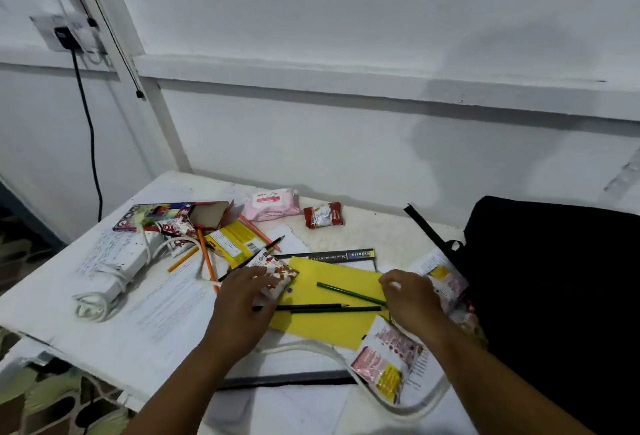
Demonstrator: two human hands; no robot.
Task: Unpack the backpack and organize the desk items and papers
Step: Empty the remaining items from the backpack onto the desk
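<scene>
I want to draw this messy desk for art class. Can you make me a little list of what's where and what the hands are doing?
desk: white tabletop against a white wall
bag: black fabric backpack, at the right
middle: yellow paper folder with green pencils on it
back: pink wipes pack, red snack wrapper
left side: white charger with cable, coloured pencil box
left hand: touching a red-and-white sachet
right hand: on the folder by the pencils; grip unclear

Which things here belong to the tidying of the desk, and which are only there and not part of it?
Part of the job:
backpack
green pencils
yellow paper
pencil box
charger
left hand
right hand

Only there:
wall socket
black cable
patterned floor
</scene>
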